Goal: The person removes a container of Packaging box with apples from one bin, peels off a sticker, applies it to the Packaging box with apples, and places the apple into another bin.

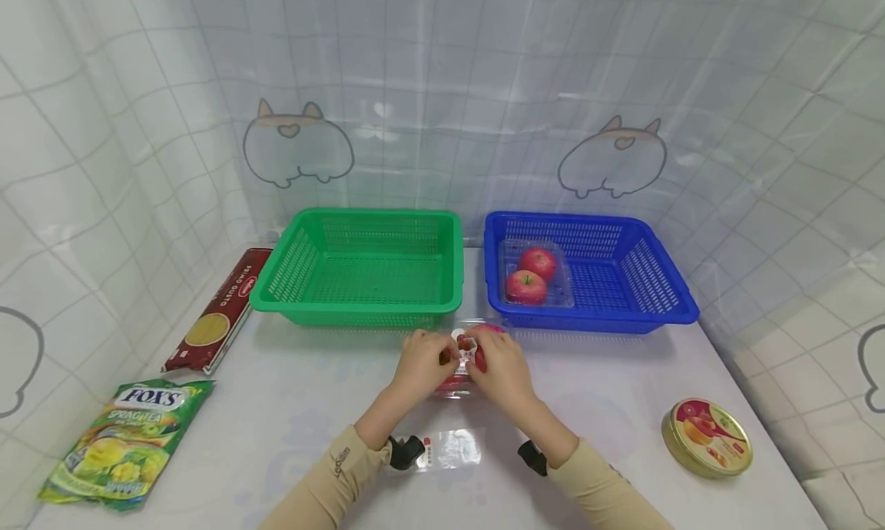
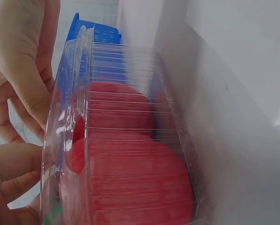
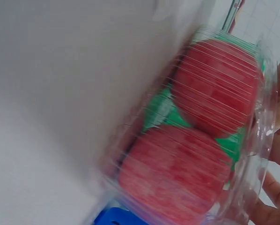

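Note:
A clear plastic box (image 1: pixel 456 392) with a lid stands on the table in front of the two baskets, with two red apples (image 3: pixel 177 173) showing through its ribbed side. Over its lid is a white sticker (image 1: pixel 464 345) printed with red fruit. My left hand (image 1: pixel 423 365) pinches the sticker's left side between thumb and fingertips. At its right side my right hand (image 1: pixel 503 363) pinches it the same way. The fingertips of both hands are close together right above the lid, and the lid under them is partly hidden.
Behind stand a green basket (image 1: pixel 373 309) and a blue basket (image 1: pixel 594 315); another clear box (image 1: pixel 563 284) with two apples (image 1: pixel 527 287) sits in the blue one. A pasta pack (image 1: pixel 221 315), a candy bag (image 1: pixel 127 445), a round tin (image 1: pixel 708 438) and a clear printed strip (image 1: pixel 452 449) lie around.

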`<state>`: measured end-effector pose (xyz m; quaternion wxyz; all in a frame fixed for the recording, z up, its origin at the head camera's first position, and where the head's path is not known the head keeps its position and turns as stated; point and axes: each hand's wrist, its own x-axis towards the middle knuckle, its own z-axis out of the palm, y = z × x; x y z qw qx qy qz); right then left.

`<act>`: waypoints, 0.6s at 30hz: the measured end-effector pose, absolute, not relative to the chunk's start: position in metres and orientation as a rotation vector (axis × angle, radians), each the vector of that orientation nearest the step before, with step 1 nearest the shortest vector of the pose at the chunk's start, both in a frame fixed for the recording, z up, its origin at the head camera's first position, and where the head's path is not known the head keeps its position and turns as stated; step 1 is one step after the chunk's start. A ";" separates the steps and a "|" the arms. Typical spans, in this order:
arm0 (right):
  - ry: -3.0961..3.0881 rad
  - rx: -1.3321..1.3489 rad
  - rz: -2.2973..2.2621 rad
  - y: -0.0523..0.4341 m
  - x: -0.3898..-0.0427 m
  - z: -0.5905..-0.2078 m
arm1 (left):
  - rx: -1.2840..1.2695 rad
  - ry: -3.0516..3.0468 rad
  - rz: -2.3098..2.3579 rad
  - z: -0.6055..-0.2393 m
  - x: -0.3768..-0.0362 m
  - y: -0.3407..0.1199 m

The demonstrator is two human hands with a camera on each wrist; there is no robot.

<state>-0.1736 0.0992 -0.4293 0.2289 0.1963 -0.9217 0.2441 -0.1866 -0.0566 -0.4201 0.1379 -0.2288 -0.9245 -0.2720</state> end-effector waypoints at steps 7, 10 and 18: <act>-2.474 0.598 0.598 0.102 -0.173 -0.438 | -0.670 -2.632 -0.711 -0.424 -0.182 -0.057; -2.446 0.610 0.576 0.102 -0.172 -0.442 | -0.659 -2.608 -0.703 -0.427 -0.180 -0.057; -2.600 0.440 0.568 0.105 -0.170 -0.448 | -0.551 -2.691 -0.732 -0.431 -0.179 -0.060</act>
